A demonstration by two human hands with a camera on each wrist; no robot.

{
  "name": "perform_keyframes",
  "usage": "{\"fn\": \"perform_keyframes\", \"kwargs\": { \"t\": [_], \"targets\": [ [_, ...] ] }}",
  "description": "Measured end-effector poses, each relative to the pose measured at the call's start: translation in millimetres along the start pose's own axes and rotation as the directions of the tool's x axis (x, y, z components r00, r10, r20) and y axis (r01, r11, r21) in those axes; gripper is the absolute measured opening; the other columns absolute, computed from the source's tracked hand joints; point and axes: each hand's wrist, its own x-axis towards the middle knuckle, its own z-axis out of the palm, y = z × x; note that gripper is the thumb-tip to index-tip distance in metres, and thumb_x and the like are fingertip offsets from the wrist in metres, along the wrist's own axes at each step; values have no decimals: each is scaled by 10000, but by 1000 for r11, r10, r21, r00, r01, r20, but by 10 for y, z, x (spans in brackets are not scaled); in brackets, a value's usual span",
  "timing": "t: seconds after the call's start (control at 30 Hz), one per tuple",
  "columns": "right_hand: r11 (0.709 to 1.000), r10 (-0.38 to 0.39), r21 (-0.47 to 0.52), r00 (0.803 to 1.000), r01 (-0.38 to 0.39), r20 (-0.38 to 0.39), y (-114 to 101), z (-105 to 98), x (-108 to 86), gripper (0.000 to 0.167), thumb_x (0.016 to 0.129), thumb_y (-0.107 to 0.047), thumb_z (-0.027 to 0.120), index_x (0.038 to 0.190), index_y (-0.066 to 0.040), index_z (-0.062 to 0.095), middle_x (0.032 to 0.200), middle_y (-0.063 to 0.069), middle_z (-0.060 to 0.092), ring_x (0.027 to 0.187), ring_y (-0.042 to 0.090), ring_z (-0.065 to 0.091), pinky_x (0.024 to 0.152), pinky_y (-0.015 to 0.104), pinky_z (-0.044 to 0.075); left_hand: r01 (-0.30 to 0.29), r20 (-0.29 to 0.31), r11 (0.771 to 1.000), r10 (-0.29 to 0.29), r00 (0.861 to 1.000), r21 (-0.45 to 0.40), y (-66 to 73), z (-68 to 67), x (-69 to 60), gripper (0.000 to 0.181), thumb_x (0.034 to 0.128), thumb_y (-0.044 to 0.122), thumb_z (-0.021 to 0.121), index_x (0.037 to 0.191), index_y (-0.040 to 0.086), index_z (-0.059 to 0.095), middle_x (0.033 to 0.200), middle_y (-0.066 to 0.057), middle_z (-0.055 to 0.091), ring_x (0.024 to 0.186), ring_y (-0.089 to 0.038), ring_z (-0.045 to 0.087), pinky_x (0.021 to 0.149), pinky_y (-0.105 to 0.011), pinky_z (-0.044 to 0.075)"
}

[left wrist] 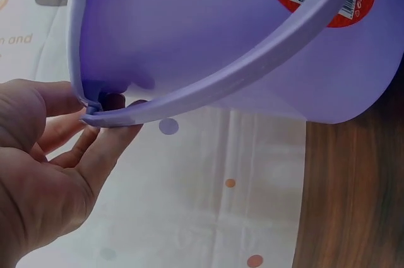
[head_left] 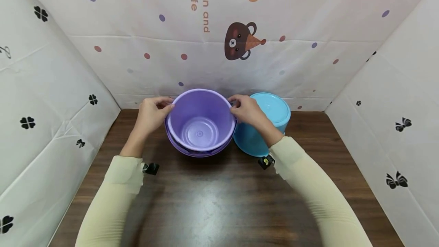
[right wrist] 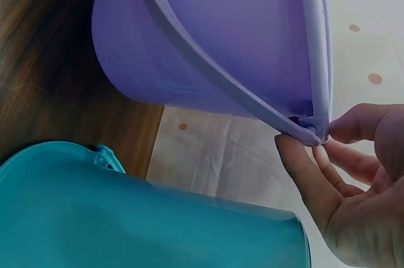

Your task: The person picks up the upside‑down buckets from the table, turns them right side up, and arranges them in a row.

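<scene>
A purple bucket (head_left: 200, 121) stands on the table, its round mouth facing the head camera. The left hand (head_left: 151, 115) pinches its rim at the left side, where the handle (left wrist: 252, 69) joins, thumb on the rim and fingers beneath the joint in the left wrist view. On the opposite side the right hand (head_left: 247, 110) pinches the rim at the other handle joint. That handle (right wrist: 208, 69) hangs down along the bucket's outer wall in the right wrist view. A red label (left wrist: 350, 3) shows on the bucket. A darker purple edge lies below the rim in the head view.
Right of the purple bucket, a turquoise bucket (head_left: 272, 109) stands bottom up at the back, its wide rim (head_left: 252, 144) towards the front, partly behind the right hand. A patterned cloth wall (head_left: 154, 68) rises behind, with others at both sides. Brown wooden table (head_left: 202, 205) extends in front.
</scene>
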Motion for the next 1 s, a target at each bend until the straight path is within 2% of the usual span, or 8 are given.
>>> {"fn": "perform_keyframes", "kwargs": {
  "t": [0.17,0.3,0.43,0.63,0.77,1.0],
  "targets": [
    [1000,3,-24,1000,-2,19,-16,3,58,419,918,-116,570,1327,-106,664,971,106,733,629,169,683,591,337,616,45,28,999,-45,999,-10,-28,-3,25,219,965,157,718,1127,29,788,945,-173,762,805,-197,664,626,-155,482],
    [1000,21,-21,998,-20,51,-37,11,100,424,920,-108,565,1332,-100,662,995,126,722,648,177,685,667,426,643,66,54,998,-65,996,-16,-70,-8,42,225,964,152,717,1128,13,782,954,-189,756,774,-139,632,623,-155,480],
    [999,38,5,997,-39,62,-45,25,126,427,914,-100,566,1328,-103,666,1030,147,724,695,204,700,718,486,642,97,81,992,-91,993,-78,-138,-11,60,230,964,141,718,1131,-8,773,969,-217,746,740,-91,609,608,-155,497],
    [1000,8,11,1000,-8,11,-18,61,127,372,939,-132,588,1297,-124,693,1058,136,740,803,226,716,637,383,638,165,102,963,-146,984,-212,-212,0,69,267,957,140,735,1162,-29,755,984,-221,723,694,-38,603,586,-182,547],
    [1000,-20,-17,999,19,-40,23,102,130,333,967,-171,602,1283,-155,706,1036,98,754,784,201,706,617,306,599,170,102,952,-148,984,-255,-243,7,74,300,949,145,748,1189,-34,744,964,-167,731,695,-25,606,584,-193,553],
    [999,-28,-19,999,27,-39,17,165,115,315,995,-197,595,1290,-162,699,1055,82,761,771,193,711,618,314,601,178,106,941,-153,983,-288,-318,19,68,307,940,147,766,1200,-15,747,904,-98,726,639,-38,584,530,-209,529]
  ]
}}
